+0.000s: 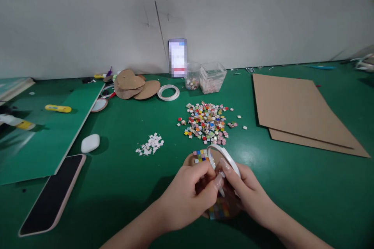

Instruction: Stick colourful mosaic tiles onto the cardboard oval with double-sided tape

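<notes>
In my right hand [245, 186] is a roll of white tape [232, 160], tilted up on its edge, with thumb and fingers closed around its near side. My left hand [194, 190] is closed in a pinch right against the right fingertips, at the roll's near side. A short white end of tape shows below the fingertips; what exactly the left fingers pinch is mostly hidden. Under both hands lies a round cardboard piece [189, 159], partly covered by rows of small coloured mosaic tiles [201, 155] at its far and near sides. The hands hide its middle.
Loose coloured tiles [206, 122] lie in a pile beyond my hands, with white paper scraps [150, 144] to their left. Clear containers [212, 79], another tape roll [168, 93] and cardboard rounds [128, 83] stand farther back. Cardboard sheets [292, 109] lie right; a phone [54, 194] lies left.
</notes>
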### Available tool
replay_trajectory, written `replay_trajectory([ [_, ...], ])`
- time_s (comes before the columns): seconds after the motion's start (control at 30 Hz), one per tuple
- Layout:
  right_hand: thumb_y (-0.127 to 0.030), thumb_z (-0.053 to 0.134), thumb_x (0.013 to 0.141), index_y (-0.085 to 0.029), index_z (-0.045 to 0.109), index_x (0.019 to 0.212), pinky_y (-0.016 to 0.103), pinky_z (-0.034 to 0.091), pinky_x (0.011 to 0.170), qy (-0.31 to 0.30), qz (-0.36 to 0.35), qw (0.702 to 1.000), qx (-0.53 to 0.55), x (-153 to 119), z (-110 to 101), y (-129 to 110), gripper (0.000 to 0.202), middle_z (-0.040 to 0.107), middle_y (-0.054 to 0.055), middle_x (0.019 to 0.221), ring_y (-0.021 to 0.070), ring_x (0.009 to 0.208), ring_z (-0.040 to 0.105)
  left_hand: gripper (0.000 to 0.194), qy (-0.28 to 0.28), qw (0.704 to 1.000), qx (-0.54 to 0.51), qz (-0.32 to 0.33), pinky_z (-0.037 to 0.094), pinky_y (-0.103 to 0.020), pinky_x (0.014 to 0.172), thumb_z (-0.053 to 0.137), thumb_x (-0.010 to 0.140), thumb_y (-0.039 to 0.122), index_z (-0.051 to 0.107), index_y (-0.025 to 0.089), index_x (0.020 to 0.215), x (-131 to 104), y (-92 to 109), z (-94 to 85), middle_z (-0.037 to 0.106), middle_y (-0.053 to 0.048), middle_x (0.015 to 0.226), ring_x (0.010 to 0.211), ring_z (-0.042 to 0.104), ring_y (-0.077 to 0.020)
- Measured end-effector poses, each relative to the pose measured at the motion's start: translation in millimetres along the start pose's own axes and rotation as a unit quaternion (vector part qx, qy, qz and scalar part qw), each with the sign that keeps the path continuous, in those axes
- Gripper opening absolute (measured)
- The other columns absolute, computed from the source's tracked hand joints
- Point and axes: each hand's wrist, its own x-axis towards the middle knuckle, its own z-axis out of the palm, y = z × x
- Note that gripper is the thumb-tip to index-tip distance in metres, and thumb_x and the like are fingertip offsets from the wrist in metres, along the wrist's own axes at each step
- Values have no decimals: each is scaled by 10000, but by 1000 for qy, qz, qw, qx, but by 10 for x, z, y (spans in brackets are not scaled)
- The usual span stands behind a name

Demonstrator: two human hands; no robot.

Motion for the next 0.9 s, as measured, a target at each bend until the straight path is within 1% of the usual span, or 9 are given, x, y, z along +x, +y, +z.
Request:
replay_trajectory([
  [0.07, -548, 437, 828, -183, 425, 565, 186, 265, 382, -17, 33, 998, 45, -1, 8, -6, 450, 341, -65, 445, 65, 395, 288, 254, -16, 1000, -18, -4, 289, -209, 499, 391, 866, 316, 378, 182, 650, -3, 12, -17, 392, 49, 572, 515, 330, -79],
  [0.13, -581, 445, 806, -182, 412, 521, 190, 267, 381, -30, 52, 996, 73, -3, 19, -29, 491, 344, -62, 415, 65, 378, 311, 259, -33, 999, -33, -4, 291, -214, 497, 348, 884, 314, 400, 182, 667, -9, 17, -36, 405, 44, 575, 510, 338, -81],
  [0.23, -593, 463, 790, -178, 409, 493, 191, 256, 380, -34, 57, 995, 76, -7, 31, -67, 513, 334, -64, 397, 59, 370, 308, 317, -43, 997, -59, -9, 280, -223, 482, 261, 914, 318, 402, 184, 664, -17, 14, -52, 351, 52, 516, 476, 308, -84],
  [0.3, -584, 463, 796, -176, 423, 516, 186, 244, 373, -35, 51, 995, 75, -9, 32, -68, 496, 322, -70, 406, 54, 368, 285, 322, -39, 996, -75, -13, 278, -223, 484, 284, 913, 331, 389, 183, 647, -17, 8, -52, 339, 54, 514, 476, 295, -82],
  [0.4, -553, 457, 818, -180, 438, 575, 177, 226, 363, -31, 32, 996, 73, -10, 21, -32, 445, 325, -75, 436, 50, 372, 270, 295, -32, 997, -74, -10, 296, -216, 517, 365, 890, 329, 386, 175, 639, -10, -1, -43, 376, 46, 562, 523, 324, -80],
  [0.5, -518, 443, 844, -180, 449, 605, 175, 239, 377, -27, 11, 998, 55, -10, 3, 6, 414, 357, -66, 465, 54, 398, 298, 261, -40, 996, -82, -15, 318, -214, 532, 385, 879, 328, 427, 170, 676, -4, -12, -33, 412, 35, 601, 561, 368, -86],
  [0.57, -504, 443, 851, -179, 449, 605, 175, 260, 394, -27, 6, 998, 48, -9, -5, 15, 408, 374, -60, 480, 58, 419, 317, 253, -46, 995, -92, -21, 321, -210, 522, 389, 877, 336, 439, 168, 694, -3, -16, -31, 413, 35, 603, 558, 372, -86],
  [0.73, -523, 420, 853, -180, 441, 584, 184, 274, 394, -48, 30, 996, 67, -4, -5, 18, 437, 385, -58, 451, 63, 401, 331, 266, -52, 995, -83, -13, 326, -203, 524, 375, 888, 340, 440, 164, 700, -8, -11, -39, 420, 34, 604, 555, 377, -82],
  [0.9, -575, 452, 810, -175, 430, 553, 188, 243, 389, -50, 51, 994, 84, 0, 13, -21, 476, 379, -64, 426, 54, 386, 298, 282, -53, 998, -44, 0, 325, -199, 516, 350, 897, 335, 414, 169, 679, -17, 8, -50, 431, 30, 599, 550, 379, -81],
])
